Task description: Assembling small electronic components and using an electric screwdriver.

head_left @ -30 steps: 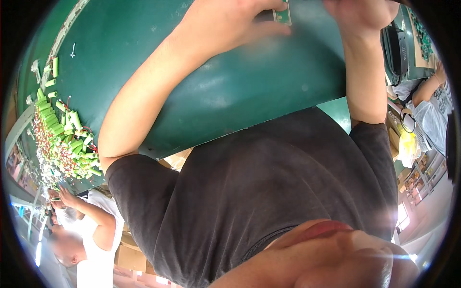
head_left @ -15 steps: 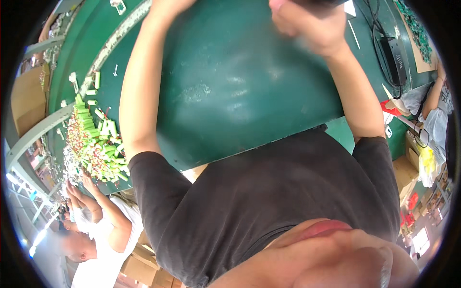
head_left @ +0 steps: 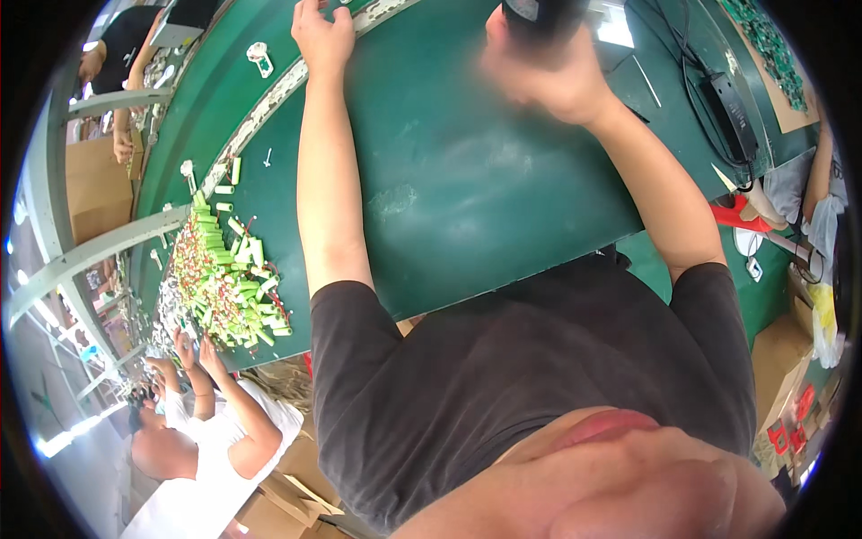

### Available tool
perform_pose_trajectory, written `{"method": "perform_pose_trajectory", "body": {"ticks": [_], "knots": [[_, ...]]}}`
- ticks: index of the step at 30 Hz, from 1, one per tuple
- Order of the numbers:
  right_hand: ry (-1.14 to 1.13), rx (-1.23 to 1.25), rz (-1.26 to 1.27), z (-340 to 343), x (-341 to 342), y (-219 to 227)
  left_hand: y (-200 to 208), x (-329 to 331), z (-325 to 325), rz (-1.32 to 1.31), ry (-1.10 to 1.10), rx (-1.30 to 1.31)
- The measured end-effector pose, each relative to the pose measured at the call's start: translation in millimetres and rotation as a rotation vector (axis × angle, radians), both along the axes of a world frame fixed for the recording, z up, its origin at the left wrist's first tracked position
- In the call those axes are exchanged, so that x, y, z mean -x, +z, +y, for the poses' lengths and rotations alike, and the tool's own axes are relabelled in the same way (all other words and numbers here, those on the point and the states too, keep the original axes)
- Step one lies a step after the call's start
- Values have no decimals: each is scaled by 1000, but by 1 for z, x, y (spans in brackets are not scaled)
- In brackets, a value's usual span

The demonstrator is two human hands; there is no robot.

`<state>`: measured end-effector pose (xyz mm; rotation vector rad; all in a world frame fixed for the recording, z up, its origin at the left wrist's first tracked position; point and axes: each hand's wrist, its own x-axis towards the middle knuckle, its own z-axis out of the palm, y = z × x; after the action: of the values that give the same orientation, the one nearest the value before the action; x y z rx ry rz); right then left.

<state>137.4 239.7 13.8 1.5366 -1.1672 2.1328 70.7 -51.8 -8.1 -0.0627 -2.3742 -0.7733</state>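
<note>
The green worktop [head_left: 503, 225] extends in front of the person; a worn pale strip [head_left: 269, 106] borders its left side. A pile of green cylinders [head_left: 247, 295] lies at left. The left hand [head_left: 325, 40], fingers apart, is positioned at the strip. The right hand [head_left: 558, 83] (blurred from where I stand) is clamped on a dark, rounded object [head_left: 543, 20] above the worktop.

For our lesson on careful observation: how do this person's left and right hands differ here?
The left hand is open with nothing visible in it; the right hand grips a dark object.
The left hand is at the pale, worn strip; the right hand is over the green tabletop.
The left hand looks fairly sharp; the right hand is partly blurred.
Both are bare.
</note>
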Motion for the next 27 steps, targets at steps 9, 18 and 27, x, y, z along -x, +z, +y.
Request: {"method": "perform_pose_trajectory", "body": {"ticks": [9,18,27], "knots": [[246,67,-79,1,2,-13,-4,6,8,-65,9,58],[3,-395,-712,20,-36,28,-13,2,-2,-17,-18,137],[97,-343,-744,17,-35,25,-2,6,22,82,-195,234]]}}
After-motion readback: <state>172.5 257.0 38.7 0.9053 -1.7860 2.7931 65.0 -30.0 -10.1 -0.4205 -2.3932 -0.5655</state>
